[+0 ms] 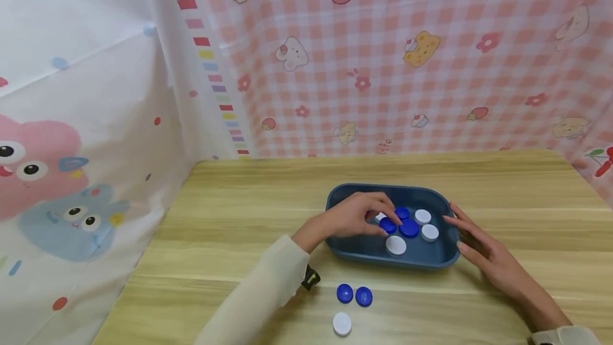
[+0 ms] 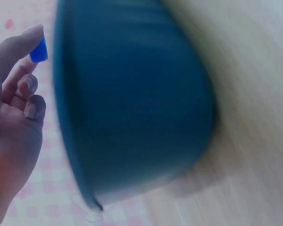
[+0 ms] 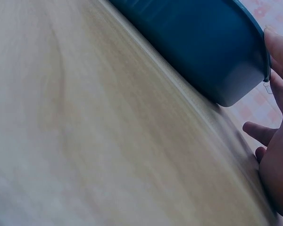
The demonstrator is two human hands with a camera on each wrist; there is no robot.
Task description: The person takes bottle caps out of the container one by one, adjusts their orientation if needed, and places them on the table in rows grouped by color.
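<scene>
A dark blue-green plastic tub (image 1: 392,264) with rounded ends stands on the table. My left hand (image 1: 356,216) reaches over its left part and pinches a blue bottle cap (image 2: 39,51) between thumb and forefinger, above the rim in the left wrist view. Beside those fingertips in the tub lie a larger blue cap (image 1: 408,228), another blue cap (image 1: 402,212) and several white caps (image 1: 396,245); one white cap is partly hidden by the hand. My right hand (image 1: 495,262) rests its fingertips at the tub's right rim, thumb and fingers extended.
On the table in front of the tub lie two blue caps (image 1: 345,293) side by side, with a white cap (image 1: 342,324) nearer me. A black wrist strap (image 1: 311,278) shows under the left sleeve. Patterned cloth (image 1: 335,68) hangs behind the wooden table (image 1: 239,228).
</scene>
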